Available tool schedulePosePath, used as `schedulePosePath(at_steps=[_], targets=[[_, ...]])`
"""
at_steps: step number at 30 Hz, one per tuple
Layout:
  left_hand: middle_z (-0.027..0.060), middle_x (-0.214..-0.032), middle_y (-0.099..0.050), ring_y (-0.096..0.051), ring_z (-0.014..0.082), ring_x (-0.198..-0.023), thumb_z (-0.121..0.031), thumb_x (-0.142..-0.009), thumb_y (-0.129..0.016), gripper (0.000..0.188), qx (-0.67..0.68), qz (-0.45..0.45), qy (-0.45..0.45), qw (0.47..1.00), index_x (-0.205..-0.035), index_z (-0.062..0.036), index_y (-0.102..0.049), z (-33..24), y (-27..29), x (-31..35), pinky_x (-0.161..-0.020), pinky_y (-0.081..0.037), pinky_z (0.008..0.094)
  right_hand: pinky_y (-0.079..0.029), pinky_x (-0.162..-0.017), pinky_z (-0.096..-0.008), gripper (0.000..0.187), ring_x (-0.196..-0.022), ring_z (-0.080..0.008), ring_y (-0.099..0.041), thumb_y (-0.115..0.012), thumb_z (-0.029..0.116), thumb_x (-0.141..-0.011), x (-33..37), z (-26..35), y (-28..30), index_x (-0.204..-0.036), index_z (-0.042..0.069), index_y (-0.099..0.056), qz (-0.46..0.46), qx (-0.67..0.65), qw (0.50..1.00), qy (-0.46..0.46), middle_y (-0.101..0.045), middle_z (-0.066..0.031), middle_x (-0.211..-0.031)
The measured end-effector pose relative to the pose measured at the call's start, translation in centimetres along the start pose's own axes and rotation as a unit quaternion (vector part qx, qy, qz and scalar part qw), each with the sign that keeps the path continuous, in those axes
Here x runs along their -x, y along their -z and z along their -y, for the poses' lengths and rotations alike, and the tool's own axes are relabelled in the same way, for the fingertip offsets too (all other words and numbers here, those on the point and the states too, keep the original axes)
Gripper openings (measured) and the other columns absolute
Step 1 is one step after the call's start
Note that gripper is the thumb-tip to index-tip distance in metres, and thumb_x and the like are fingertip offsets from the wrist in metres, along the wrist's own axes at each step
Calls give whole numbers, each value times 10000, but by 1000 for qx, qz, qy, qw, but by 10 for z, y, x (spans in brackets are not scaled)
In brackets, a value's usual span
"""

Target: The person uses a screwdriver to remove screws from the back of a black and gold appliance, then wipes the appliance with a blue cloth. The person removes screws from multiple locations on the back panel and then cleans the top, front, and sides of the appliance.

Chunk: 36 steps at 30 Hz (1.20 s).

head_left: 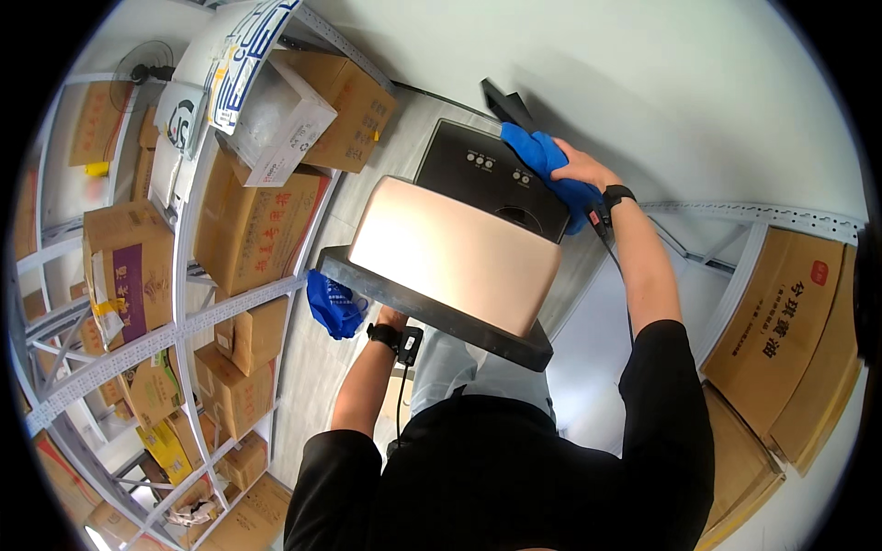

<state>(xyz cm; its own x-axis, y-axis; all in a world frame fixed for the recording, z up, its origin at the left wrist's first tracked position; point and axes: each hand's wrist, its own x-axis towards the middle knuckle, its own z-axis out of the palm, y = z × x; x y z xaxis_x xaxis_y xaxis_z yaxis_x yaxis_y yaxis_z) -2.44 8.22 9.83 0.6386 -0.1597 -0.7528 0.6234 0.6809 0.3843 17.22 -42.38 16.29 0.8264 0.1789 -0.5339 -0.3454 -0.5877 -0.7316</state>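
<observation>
A boxy appliance stands in front of me, with a glossy rose-gold panel [455,253] and a black top [459,179] bearing several small round silver buttons. A thick dark grey slab [432,308] runs along its near edge. On the far right corner of the black top, my right hand [585,168] is closed on a blue cloth [542,156]. My left hand [393,318] reaches under the near left part of the slab, its fingers hidden. Just left of it lies a crumpled blue plastic bag [333,305].
Metal shelving [188,321] with cardboard cartons [248,220] fills the left side. A black angular piece [505,103] stands by the white wall [661,83] beyond the appliance. More cartons [772,321] sit on a rack at right. Cables hang from both wrist devices.
</observation>
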Motion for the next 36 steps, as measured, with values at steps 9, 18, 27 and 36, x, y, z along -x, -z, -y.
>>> schedulePosePath(at_steps=[9, 18, 27, 36], targets=[[88, -1371, -532, -492, 290, -1256, -487, -964, -525, 570, -10, -17, 5, 1000, -1370, -88, -488, -1, -1, 3, -1040, -402, 486, -431, -987, -371, 713, -1140, -304, -583, -702, 296, -672, 1, 2, -3, -1341, 130, -521, 12, -15, 1000, 16, -634, -170, -1210], [88, -1372, -531, -491, 287, -1256, -489, -966, -520, 572, -5, -23, 10, 1000, -1371, -86, -486, 7, 2, -3, -1040, -403, 481, -444, -957, -368, 635, -1101, -294, -594, -687, 301, -684, 8, -1, -4, -1278, 111, -568, -18, -30, 999, 1, -647, -158, -1167], [88, -1372, -529, -490, 285, -1257, -491, -969, -516, 574, -32, -17, -1, 999, -1373, -84, -483, -22, -7, -26, -1041, -405, 475, -438, -988, -384, 657, -1154, -324, -583, -691, 343, -717, 21, -13, -14, -1319, 126, -541, -57, -12, 998, -39, -631, -169, -1229], [87, -1373, -527, -489, 283, -1257, -493, -971, -511, 576, -116, -1, 12, 993, -1374, -83, -481, -83, -29, -66, -1041, -406, 470, -463, -953, -385, 592, -1095, -332, -617, -679, 344, -744, 67, -23, -56, -1280, 125, -554, -137, -74, 985, -80, -655, -177, -1167]])
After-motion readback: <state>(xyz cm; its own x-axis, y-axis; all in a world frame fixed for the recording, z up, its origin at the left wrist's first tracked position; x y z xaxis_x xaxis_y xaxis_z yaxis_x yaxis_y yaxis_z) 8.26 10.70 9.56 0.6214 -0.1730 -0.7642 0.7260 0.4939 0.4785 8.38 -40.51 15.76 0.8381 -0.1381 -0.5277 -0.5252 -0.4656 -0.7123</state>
